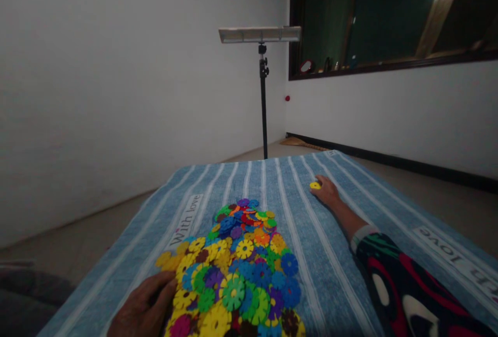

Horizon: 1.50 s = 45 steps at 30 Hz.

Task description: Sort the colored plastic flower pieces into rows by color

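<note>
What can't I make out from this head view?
All in the head view:
Disc pile: lower discs hidden by upper ones; near end cut off by the bottom edge.
Left hand: its back hides any grip.
Right hand: too small to tell whether its yellow disc touches the cloth.
Windowsill items: too small, dark.

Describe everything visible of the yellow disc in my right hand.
The yellow disc looks thin, round and plastic. The right hand holds it by one edge, roughly level, touching or just above the striped cloth, I cannot tell which, and right of the colourful pile. Rim details are too small to judge.
</note>
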### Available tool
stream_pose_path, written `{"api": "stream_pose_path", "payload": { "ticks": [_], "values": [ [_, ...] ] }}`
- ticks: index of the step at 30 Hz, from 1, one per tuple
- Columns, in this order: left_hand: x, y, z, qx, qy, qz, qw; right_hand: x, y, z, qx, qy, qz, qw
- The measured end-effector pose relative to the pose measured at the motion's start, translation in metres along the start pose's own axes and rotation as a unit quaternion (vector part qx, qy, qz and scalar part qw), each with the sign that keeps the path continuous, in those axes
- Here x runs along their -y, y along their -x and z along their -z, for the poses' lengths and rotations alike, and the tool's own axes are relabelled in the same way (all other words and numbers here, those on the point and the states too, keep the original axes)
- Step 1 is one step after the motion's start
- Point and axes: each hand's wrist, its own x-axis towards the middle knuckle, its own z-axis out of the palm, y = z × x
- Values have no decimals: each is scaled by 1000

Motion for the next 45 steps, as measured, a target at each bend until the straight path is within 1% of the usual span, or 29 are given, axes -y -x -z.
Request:
{"api": "stream_pose_path", "payload": {
  "ticks": [4,8,11,15,19,23,30,35,37,41,43,45],
  "values": [
    [-13,2,7,40,16,11,999,2,14,0,-19,1,-18,1000],
    [-21,3,11,49,22,-6,999,6,33,2,-30,0,-33,999],
    [-27,4,14,52,18,-21,998,12,53,5,-37,-2,-41,998],
    [-36,6,18,65,9,-44,997,23,84,9,-33,-16,-27,999],
    [-42,9,19,68,-1,-31,997,39,111,13,-19,-37,12,999],
    [-44,12,19,64,-1,-41,997,57,136,16,14,-68,74,995],
    [-45,14,18,66,8,-45,997,97,174,13,75,-136,173,972],
    [-45,16,17,70,14,-44,996,135,185,11,110,-184,237,948],
    [-44,16,16,73,18,-43,996,152,185,12,127,-182,269,937],
    [-41,16,13,77,18,-40,996,180,186,17,169,-120,327,922],
    [-39,16,10,81,16,-37,996,187,186,18,192,-78,336,919],
    [-38,16,8,79,14,-35,996,188,186,16,205,-57,333,919]
  ]
}}
